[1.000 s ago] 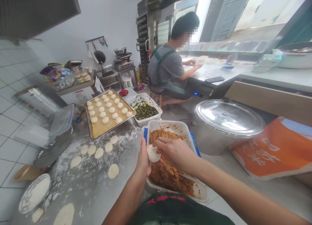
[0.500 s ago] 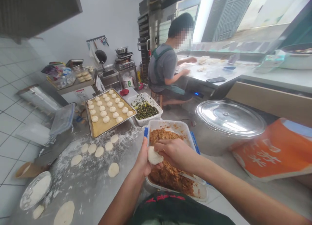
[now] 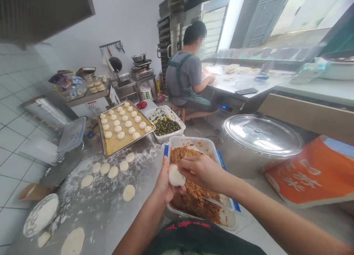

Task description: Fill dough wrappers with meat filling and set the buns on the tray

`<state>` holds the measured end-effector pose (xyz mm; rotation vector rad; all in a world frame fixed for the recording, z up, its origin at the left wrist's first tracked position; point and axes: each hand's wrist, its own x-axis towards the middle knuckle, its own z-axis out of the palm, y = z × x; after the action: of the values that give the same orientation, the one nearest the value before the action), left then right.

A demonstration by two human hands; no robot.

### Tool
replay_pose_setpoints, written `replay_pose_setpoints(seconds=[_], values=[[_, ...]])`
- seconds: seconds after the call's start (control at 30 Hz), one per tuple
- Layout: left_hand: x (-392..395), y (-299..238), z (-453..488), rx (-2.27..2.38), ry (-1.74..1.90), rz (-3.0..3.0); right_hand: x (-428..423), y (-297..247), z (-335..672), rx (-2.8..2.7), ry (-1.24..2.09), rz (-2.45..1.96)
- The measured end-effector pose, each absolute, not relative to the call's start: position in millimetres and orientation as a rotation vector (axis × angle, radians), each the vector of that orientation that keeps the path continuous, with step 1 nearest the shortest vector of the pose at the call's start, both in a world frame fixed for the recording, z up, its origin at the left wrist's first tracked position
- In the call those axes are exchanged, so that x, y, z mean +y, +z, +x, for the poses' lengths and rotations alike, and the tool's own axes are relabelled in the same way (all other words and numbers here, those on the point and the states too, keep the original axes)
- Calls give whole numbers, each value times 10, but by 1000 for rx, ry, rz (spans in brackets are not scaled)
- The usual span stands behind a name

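Two bare hands work over a white plastic tub near the front edge of a floured steel counter. The left hand is cupped and nearly closed, its fingers curled up around a pale dough ball. The right hand arches over from the other side, fingers bent and closed, their tips pressed against the dough's upper right. The dough ball sits just above the tub's left rim, slightly oval, its long axis lying nearly level and pointing from one hand to the other. The tub's long axis runs away from the person, and it holds a heap of shredded brown filling, with a thin metal utensil slanting across it toward the right rim. Left of the tub, flattened dough rounds lie scattered on the flour, and beyond them a metal baking tray carries rows of small dough balls. Another tub of chopped green filling stands near the counter's far edge. To the right are a large lidded steel pot and an orange printed sack, while a seated co-worker faces a separate counter across the room.
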<state>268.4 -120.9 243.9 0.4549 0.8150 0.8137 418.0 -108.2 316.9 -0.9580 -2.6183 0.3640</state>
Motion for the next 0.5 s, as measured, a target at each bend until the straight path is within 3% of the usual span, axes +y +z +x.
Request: replay_pose_setpoints(seconds=[0.5], values=[[-1235,2461,2717,930,777,517,-1080,3224,4190,-2646,309,-872]])
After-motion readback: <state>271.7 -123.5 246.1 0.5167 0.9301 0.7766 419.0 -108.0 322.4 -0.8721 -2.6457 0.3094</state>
